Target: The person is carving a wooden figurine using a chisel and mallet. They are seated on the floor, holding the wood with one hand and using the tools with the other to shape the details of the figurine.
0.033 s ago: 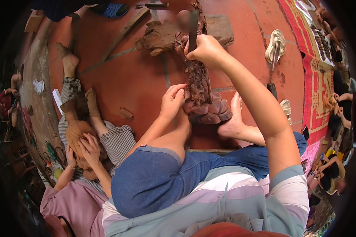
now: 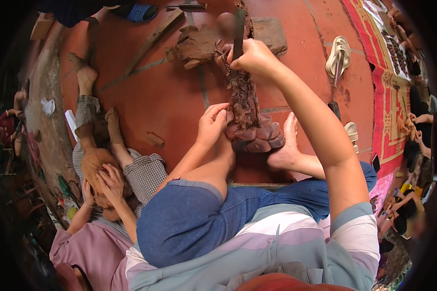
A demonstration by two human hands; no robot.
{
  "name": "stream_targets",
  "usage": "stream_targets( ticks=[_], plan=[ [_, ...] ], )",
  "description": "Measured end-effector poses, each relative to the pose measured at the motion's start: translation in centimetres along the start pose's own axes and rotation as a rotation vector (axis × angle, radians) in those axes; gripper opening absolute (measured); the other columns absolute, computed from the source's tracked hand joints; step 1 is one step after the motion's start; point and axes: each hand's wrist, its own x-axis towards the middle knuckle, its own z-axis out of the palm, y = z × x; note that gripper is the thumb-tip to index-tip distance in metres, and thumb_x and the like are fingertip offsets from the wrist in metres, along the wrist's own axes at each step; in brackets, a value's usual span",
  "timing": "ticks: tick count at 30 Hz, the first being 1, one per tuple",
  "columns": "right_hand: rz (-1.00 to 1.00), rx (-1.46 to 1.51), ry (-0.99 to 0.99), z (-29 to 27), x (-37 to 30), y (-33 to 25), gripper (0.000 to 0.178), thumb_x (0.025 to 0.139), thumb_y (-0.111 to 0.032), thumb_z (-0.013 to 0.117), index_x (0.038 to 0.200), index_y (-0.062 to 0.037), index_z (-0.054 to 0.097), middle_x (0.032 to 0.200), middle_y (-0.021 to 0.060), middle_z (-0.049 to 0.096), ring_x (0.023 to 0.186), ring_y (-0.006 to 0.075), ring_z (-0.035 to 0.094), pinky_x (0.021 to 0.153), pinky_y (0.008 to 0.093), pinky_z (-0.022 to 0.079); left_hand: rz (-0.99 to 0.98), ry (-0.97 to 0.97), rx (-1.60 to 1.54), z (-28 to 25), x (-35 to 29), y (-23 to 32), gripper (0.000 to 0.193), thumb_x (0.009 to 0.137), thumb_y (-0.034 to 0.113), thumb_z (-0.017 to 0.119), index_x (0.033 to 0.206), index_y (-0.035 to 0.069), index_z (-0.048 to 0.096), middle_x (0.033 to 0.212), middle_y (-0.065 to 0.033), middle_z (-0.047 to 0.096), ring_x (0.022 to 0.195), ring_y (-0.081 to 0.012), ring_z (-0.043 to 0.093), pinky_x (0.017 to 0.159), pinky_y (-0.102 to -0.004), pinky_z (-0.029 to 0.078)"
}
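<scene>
A dark brown wood carving (image 2: 245, 99) with a knobbly, leafy surface stands between my bare feet, its lower end flaring into rounded, rock-like lumps (image 2: 260, 137). My right hand (image 2: 252, 59) is closed around a dark, flat, bar-like tool (image 2: 238, 33) against the upper part of the carving. The tool's exact kind does not show. My left hand (image 2: 212, 123) lies by the carving's lower left side, above my left foot, fingers loosely bent and apart with nothing in them. Whether its fingertips touch the wood I cannot tell.
A rough wooden block (image 2: 269, 36) lies crosswise under the carving's far end. Beyond it are a wooden bar (image 2: 155, 41) and a blue slipper (image 2: 142, 12). Sandals (image 2: 338, 57) and a red patterned mat (image 2: 391, 111) lie at right. A co-worker at left holds a brown wooden piece (image 2: 97, 169).
My right hand and the flat tool have shifted very slightly to the right. My left hand and the carving stay where they were.
</scene>
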Motion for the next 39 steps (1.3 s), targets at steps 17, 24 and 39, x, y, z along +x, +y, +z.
stream_targets(
  ticks=[17,24,39],
  plan=[
    [0.048,-0.195,-0.001,0.7,0.5,-1.1,0.019,0.069,-0.009,0.073,0.087,-0.0042,0.072,0.085,0.0113,0.072,0.082,0.0225,0.069,0.076,0.0344,0.052,0.577,-1.262,-0.642,-5.2,-3.2,26.3,0.088,0.078,0.057,0.075,0.131,-0.010,0.051,0.099,-0.0119,0.067,0.058,-0.0223,0.054,0.072,-0.0380,0.039],
    [-0.110,-0.337,0.013,1.9,0.2,-1.0,0.019,0.070,-0.013,0.073,0.088,-0.0061,0.072,0.084,0.0127,0.072,0.083,0.0273,0.069,0.076,0.0365,0.053,0.375,-1.447,-0.854,-4.2,-2.9,26.1,0.087,0.076,0.053,0.078,0.127,-0.012,0.051,0.095,-0.0101,0.064,0.058,-0.0184,0.052,0.066,-0.0333,0.037],
    [-0.214,-0.183,0.079,1.9,-1.2,-0.6,0.016,0.072,-0.010,0.074,0.086,-0.0040,0.070,0.080,0.0113,0.070,0.079,0.0240,0.069,0.075,0.0353,0.052,0.143,-1.373,-1.365,-2.1,-5.4,26.2,0.085,0.072,0.043,0.086,0.119,-0.017,0.049,0.086,-0.0063,0.058,0.058,-0.0101,0.047,0.052,-0.0233,0.035]
  ],
)
